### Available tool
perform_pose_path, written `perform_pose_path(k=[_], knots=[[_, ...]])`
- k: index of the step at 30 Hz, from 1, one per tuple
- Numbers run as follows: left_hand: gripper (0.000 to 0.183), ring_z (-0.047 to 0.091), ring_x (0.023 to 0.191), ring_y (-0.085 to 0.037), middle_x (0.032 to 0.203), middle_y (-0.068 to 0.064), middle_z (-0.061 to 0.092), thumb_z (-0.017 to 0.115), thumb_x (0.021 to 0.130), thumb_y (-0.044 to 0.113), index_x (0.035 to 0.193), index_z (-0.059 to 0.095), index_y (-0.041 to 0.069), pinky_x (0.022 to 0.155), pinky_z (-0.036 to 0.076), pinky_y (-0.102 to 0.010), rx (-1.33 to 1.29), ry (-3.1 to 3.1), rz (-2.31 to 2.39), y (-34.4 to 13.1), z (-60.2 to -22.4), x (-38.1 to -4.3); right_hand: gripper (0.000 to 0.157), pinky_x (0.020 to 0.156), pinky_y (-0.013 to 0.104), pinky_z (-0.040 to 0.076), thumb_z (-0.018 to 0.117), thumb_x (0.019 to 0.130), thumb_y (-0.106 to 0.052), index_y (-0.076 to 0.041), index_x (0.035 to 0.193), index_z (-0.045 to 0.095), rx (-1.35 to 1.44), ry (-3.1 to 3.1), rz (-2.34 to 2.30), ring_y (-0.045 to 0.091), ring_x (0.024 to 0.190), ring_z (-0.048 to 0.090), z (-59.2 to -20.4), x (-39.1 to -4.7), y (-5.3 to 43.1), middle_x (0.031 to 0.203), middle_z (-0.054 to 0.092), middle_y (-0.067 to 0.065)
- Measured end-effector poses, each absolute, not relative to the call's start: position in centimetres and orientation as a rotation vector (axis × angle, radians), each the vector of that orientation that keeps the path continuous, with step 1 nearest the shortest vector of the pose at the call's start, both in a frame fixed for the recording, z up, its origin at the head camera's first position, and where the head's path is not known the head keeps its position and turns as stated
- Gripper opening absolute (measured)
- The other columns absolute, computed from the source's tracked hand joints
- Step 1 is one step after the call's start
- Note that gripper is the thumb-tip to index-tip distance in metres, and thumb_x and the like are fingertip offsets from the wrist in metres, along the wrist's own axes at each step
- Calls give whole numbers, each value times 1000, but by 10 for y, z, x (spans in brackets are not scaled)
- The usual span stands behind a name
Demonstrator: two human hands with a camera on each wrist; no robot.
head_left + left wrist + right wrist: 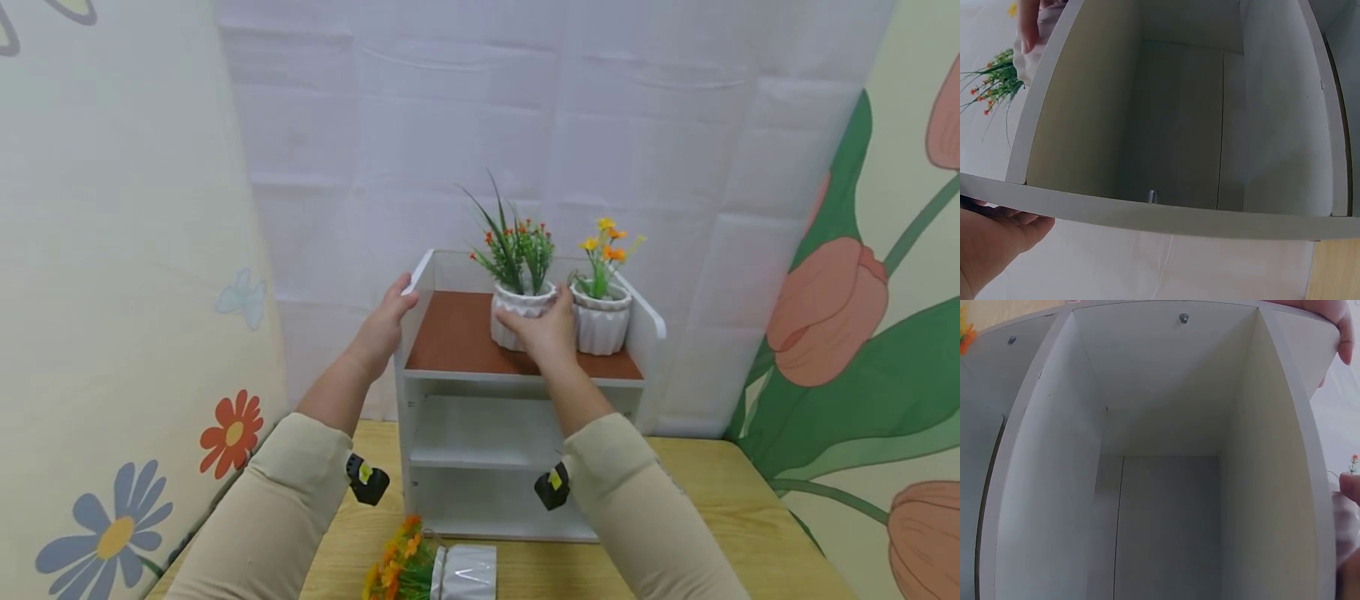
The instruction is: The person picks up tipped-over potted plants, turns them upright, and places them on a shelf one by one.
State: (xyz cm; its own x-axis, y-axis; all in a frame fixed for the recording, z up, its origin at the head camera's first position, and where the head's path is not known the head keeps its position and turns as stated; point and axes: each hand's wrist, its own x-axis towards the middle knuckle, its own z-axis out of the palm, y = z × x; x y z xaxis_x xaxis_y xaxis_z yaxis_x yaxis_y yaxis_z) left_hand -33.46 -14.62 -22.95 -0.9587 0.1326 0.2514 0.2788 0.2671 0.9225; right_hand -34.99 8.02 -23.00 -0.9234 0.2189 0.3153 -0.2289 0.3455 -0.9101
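Note:
A white shelf unit (480, 429) with a brown top board (457, 333) stands on the wooden table. My left hand (378, 333) grips the raised left side panel (422, 287) near its upper front edge; in the right wrist view its fingers curl over that panel. On the top board, my right hand (553, 333) holds a white ribbed flowerpot (507, 321), thumb in front and fingers on its right side. Grassy leaves and small red flowers (517, 250) rise from this pot. Just right of it stands a second white flowerpot (602, 325) with yellow and orange flowers.
A third white flowerpot (468, 573) with orange flowers (397, 562) lies on its side on the table (720, 500), in front of the unit. White cloth (465, 125) hangs behind. Flower-printed panels (135, 292) flank both sides. Below the top board are open shelves (480, 500).

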Motion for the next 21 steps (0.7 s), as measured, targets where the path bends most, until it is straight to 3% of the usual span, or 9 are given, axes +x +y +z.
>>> perform_pose_path(k=[21], knots=[[62,18,145,-38,163,-16,9,24,104,37,159,-1,22,116,18,-62,-386,-2379,-1832,-144,-227,-335,110,117,39,30,84,76,-31,-11,157,11,86,-2187,1644,30,144,33,-223,-334,91,156,31,18]])
